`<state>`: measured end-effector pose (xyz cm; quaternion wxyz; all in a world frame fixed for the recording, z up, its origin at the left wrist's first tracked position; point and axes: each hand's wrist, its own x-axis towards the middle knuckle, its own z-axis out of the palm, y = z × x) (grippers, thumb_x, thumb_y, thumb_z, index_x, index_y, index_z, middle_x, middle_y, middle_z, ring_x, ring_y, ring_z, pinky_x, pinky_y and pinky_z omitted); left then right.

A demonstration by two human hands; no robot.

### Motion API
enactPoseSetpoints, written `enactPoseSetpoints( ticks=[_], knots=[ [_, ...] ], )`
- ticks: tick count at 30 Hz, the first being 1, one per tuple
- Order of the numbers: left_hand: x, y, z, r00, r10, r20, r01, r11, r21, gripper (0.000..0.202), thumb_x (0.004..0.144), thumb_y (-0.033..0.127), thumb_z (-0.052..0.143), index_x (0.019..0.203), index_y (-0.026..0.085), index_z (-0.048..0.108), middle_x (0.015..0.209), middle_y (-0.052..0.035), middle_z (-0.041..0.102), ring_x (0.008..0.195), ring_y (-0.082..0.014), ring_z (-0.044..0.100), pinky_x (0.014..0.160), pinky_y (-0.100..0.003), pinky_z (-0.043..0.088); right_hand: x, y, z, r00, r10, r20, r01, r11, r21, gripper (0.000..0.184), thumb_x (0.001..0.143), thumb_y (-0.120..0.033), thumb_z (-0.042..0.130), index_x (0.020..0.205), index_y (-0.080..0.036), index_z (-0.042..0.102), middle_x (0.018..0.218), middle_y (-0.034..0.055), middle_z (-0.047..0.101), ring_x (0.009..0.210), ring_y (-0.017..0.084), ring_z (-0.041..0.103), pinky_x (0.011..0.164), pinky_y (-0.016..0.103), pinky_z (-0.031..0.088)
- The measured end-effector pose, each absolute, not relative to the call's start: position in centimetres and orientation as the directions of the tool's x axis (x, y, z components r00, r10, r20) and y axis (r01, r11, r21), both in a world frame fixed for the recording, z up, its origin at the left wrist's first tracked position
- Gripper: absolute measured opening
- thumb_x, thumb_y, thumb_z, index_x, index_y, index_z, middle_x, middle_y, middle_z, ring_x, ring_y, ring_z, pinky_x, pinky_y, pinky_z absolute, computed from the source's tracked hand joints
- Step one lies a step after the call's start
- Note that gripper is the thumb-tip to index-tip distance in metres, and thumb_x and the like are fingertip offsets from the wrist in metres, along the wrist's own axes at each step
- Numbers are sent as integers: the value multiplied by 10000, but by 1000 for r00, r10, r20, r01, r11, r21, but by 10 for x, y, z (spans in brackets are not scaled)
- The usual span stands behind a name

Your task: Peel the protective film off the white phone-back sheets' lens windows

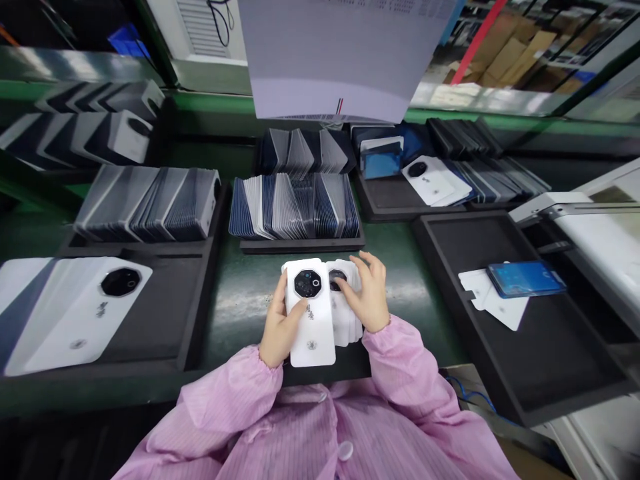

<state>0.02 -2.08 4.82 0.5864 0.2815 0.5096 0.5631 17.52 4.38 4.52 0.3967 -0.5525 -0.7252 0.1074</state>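
My left hand [283, 320] is closed around a white phone-shaped card [313, 333], thumb across its front. The card carries a dark camera design near the top, dark lettering and a small round emblem. Right beside it, partly behind, is a fanned stack of similar white phone-shaped cards [345, 317]. My right hand [367, 293] grips this stack, its thumb pressed near the dark camera design and its fingers curved at the upper right edge. The fingers behind the cards are hidden.
Ahead stands a black tray [300, 247] with rows of upright cards. Left, another tray [197, 300] carries large-looking white panels [85, 320]. On the right, a tray [560, 373] holds a blue-filmed phone-shaped piece [527, 279] on white cards. A white sheet [340, 60] hangs above.
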Motion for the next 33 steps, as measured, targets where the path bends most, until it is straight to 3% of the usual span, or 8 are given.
enactPoseSetpoints(
  ticks=[4, 9, 12, 17, 21, 26, 33],
  knots=[
    [2, -25, 41, -165, 971, -175, -216, 137, 967, 677, 825, 330, 643, 1441, 283, 367, 1472, -80, 464, 1315, -255, 482, 1065, -395, 417, 155, 31, 67, -129, 859, 496, 544, 479, -688, 172, 811, -270, 676, 968, -225, 623, 1151, 103, 581, 1119, 273, 552, 974, 494, 460],
    [2, -31, 31, -188, 982, 31, 65, -19, 998, 640, 839, 292, 629, 1433, 266, 394, 1480, -90, 445, 1375, -263, 403, 1146, -430, 294, 146, 26, 71, -101, 939, 329, 489, 335, -805, 143, 776, -250, 705, 882, -219, 614, 1155, 91, 587, 1140, 269, 537, 993, 494, 439],
    [2, -32, 30, -176, 982, 69, 133, -46, 990, 642, 843, 280, 625, 1439, 259, 387, 1473, -96, 451, 1377, -263, 398, 1146, -425, 290, 147, 27, 68, -107, 952, 288, 443, 305, -843, 79, 789, -234, 689, 782, -210, 614, 1146, 84, 599, 1143, 263, 546, 1007, 490, 432],
    [2, -31, 35, -182, 983, 31, 77, -17, 997, 626, 855, 287, 617, 1436, 274, 386, 1473, -85, 455, 1360, -256, 425, 1135, -407, 318, 146, 21, 67, -192, 819, 541, 504, 555, -662, 79, 822, -171, 633, 767, -223, 611, 1096, 80, 640, 1247, 290, 487, 1016, 521, 417],
    [0, -27, 37, -207, 978, 19, 6, -18, 1000, 618, 861, 282, 608, 1437, 274, 383, 1483, -73, 451, 1378, -242, 406, 1140, -383, 322, 145, 13, 63, -417, 606, 677, 367, 794, -485, 160, 833, -89, 594, 874, -243, 603, 838, -1, 723, 934, 203, 688, 982, 487, 446],
    [-3, -22, 38, -232, 970, -68, -118, 41, 992, 653, 850, 295, 620, 1449, 259, 364, 1463, -85, 479, 1342, -245, 456, 1121, -379, 359, 142, 11, 59, -454, 534, 713, 230, 844, -485, 261, 836, -55, 579, 1037, -223, 584, 897, 47, 752, 856, 175, 724, 833, 390, 560],
    [-5, -22, 40, -234, 969, -75, -112, 50, 992, 653, 842, 305, 633, 1442, 249, 381, 1417, -88, 531, 1292, -247, 512, 1086, -367, 401, 142, 11, 56, -484, 513, 709, 165, 849, -502, 352, 812, -10, 590, 1118, -184, 574, 926, 88, 749, 930, 195, 719, 813, 380, 595]
  ],
)
